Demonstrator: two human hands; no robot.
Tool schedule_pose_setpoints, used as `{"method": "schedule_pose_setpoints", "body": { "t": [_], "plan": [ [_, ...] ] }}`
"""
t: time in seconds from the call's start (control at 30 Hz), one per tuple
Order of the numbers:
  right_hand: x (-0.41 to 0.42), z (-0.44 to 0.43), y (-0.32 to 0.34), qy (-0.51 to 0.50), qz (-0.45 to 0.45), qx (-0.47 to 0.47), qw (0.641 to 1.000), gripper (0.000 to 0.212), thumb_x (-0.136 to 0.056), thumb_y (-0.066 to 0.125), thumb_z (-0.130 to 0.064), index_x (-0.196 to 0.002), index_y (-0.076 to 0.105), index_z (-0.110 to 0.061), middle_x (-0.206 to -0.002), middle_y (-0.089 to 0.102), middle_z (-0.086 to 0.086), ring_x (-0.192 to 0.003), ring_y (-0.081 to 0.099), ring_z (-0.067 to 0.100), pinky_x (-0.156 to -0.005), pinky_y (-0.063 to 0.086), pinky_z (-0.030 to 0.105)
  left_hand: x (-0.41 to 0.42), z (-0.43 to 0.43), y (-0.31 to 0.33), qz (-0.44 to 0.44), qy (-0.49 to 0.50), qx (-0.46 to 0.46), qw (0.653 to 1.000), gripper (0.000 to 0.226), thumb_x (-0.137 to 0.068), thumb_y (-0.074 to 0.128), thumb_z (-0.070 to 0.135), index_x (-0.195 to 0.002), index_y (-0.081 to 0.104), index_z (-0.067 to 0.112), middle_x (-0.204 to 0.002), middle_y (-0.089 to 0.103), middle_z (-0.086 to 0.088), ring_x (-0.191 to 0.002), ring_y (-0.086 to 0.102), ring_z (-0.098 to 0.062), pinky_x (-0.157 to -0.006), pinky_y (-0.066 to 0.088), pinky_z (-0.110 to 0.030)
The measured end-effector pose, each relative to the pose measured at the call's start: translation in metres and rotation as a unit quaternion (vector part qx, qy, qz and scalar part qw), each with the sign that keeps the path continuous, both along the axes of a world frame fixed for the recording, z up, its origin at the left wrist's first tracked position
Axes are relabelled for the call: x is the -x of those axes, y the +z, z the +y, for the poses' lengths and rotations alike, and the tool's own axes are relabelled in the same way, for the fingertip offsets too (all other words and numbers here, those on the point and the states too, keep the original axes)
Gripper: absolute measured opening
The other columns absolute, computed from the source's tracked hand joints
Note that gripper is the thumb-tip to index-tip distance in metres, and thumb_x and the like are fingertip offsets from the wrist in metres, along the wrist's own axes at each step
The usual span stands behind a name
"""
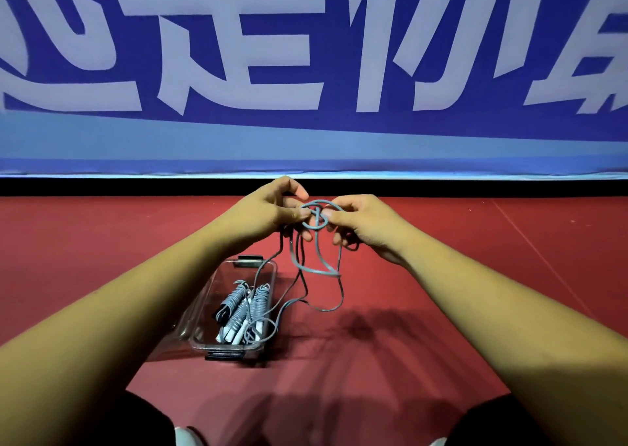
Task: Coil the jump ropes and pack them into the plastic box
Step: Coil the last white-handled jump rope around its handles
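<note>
Large white characters (238, 72) run across the blue banner (339, 121), cropped at the top; none legible.

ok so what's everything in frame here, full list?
clear plastic box: one, transparent, on the floor below the left forearm
coiled grey jump ropes: at least two bundles, grey cord with white handles, inside the box
loose grey jump rope: one, grey, looped between the hands, loops hanging to the floor, one strand running into the box
red floor mat: one, red, under everything
blue banner: one, blue with large white characters, along the back
black strip: one, black, between banner and mat
left hand: one, pinches the loose rope
right hand: one, pinches the same rope
</note>
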State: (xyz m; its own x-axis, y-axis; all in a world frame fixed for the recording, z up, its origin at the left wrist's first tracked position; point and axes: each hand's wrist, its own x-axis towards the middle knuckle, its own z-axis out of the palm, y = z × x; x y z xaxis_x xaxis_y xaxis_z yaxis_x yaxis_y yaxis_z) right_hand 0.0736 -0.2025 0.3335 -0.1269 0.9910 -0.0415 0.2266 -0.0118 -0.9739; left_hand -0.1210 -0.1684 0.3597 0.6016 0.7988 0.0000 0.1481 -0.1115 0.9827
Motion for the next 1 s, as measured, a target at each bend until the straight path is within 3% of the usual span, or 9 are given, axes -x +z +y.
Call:
{"method": "schedule_pose_setpoints", "body": {
  "t": [0.1, 0.23, 0.3, 0.4, 0.5, 0.67, 0.77, 0.9, 1.0],
  "plan": [
    [0.001, 0.000, 0.004, -0.026, 0.065, -0.001, 0.998, 0.014, -0.095, 0.057, -0.008, -0.085, 0.065, -0.009, -0.082, 0.066, 0.006, -0.071, 0.065, 0.014, -0.062, 0.050, 0.025, 0.003, 0.001, 0.000, 0.019, -0.008, -0.007, 1.000, 0.009, -0.097, 0.049, -0.005, -0.099, 0.054, 0.002, -0.079, 0.072, -0.008, -0.072, 0.069, -0.024, -0.062, 0.046, -0.023],
    [0.000, 0.000, 0.005, -0.027, 0.118, 0.017, 0.993, 0.011, -0.094, 0.054, -0.002, -0.089, 0.064, -0.002, -0.089, 0.070, 0.022, -0.083, 0.069, 0.034, -0.086, 0.049, 0.048, 0.007, 0.004, 0.000, 0.041, -0.010, -0.036, 0.998, 0.011, -0.091, 0.056, 0.010, -0.094, 0.064, 0.003, -0.087, 0.070, -0.018, -0.083, 0.059, -0.026, -0.076, 0.042, -0.034],
    [-0.001, -0.002, 0.005, -0.018, 0.119, 0.011, 0.993, 0.007, -0.093, 0.055, -0.002, -0.089, 0.061, -0.003, -0.071, 0.068, 0.016, -0.074, 0.066, 0.034, -0.080, 0.043, 0.048, 0.008, 0.005, -0.001, 0.048, -0.007, -0.047, 0.998, 0.012, -0.093, 0.056, 0.010, -0.092, 0.067, 0.004, -0.086, 0.069, -0.014, -0.085, 0.057, -0.025, -0.082, 0.039, -0.038],
    [-0.002, -0.005, 0.010, 0.018, 0.154, 0.021, 0.988, 0.006, -0.094, 0.053, -0.001, -0.095, 0.059, -0.003, -0.049, 0.050, 0.007, -0.055, 0.058, 0.026, -0.067, 0.049, 0.037, 0.009, 0.005, -0.003, 0.067, 0.007, -0.056, 0.996, 0.010, -0.095, 0.058, 0.007, -0.092, 0.068, 0.005, -0.083, 0.064, -0.009, -0.082, 0.051, -0.021, -0.082, 0.037, -0.038],
    [-0.001, -0.007, 0.014, 0.038, 0.153, 0.059, 0.986, 0.008, -0.096, 0.051, -0.005, -0.095, 0.058, -0.008, -0.049, 0.044, 0.003, -0.043, 0.047, 0.017, -0.050, 0.035, 0.027, 0.008, 0.003, -0.004, 0.091, 0.011, -0.069, 0.993, 0.011, -0.095, 0.058, 0.002, -0.093, 0.068, 0.005, -0.081, 0.063, -0.006, -0.080, 0.051, -0.019, -0.081, 0.040, -0.035],
    [0.001, -0.005, 0.014, -0.003, 0.142, 0.001, 0.990, 0.018, -0.093, 0.055, -0.003, -0.106, 0.053, -0.015, -0.067, 0.049, 0.009, -0.040, 0.032, 0.013, -0.045, 0.025, 0.022, 0.000, -0.003, -0.001, 0.083, 0.013, -0.078, 0.993, 0.006, -0.097, 0.056, 0.004, -0.092, 0.060, 0.004, -0.076, 0.059, -0.011, -0.062, 0.060, -0.017, -0.072, 0.043, -0.034],
    [0.000, -0.007, 0.018, 0.028, 0.089, -0.046, 0.995, 0.012, -0.093, 0.064, -0.017, -0.100, 0.057, -0.010, -0.073, 0.049, 0.009, -0.045, 0.030, 0.014, -0.048, 0.022, 0.025, -0.002, -0.003, -0.001, 0.049, 0.033, -0.035, 0.998, 0.010, -0.098, 0.052, 0.001, -0.091, 0.058, 0.004, -0.071, 0.058, -0.010, -0.059, 0.060, -0.019, -0.069, 0.044, -0.034],
    [-0.002, -0.009, 0.021, 0.040, -0.078, -0.114, 0.990, 0.014, -0.090, 0.067, -0.011, -0.100, 0.063, -0.004, -0.055, 0.055, -0.003, -0.043, 0.041, 0.010, -0.044, 0.032, 0.021, -0.002, -0.005, -0.004, 0.038, 0.045, 0.000, 0.998, 0.005, -0.096, 0.057, 0.002, -0.096, 0.056, 0.007, -0.070, 0.057, -0.009, -0.053, 0.059, -0.019, -0.057, 0.044, -0.028],
    [-0.001, -0.007, 0.022, 0.028, -0.190, -0.168, 0.967, 0.005, -0.092, 0.063, -0.016, -0.092, 0.067, -0.014, -0.052, 0.056, -0.001, -0.045, 0.046, 0.009, -0.049, 0.038, 0.023, -0.002, -0.002, -0.002, 0.058, 0.050, -0.060, 0.995, 0.012, -0.094, 0.064, 0.010, -0.102, 0.055, 0.008, -0.066, 0.056, -0.004, -0.054, 0.057, -0.021, -0.054, 0.044, -0.027]
  ]
}}
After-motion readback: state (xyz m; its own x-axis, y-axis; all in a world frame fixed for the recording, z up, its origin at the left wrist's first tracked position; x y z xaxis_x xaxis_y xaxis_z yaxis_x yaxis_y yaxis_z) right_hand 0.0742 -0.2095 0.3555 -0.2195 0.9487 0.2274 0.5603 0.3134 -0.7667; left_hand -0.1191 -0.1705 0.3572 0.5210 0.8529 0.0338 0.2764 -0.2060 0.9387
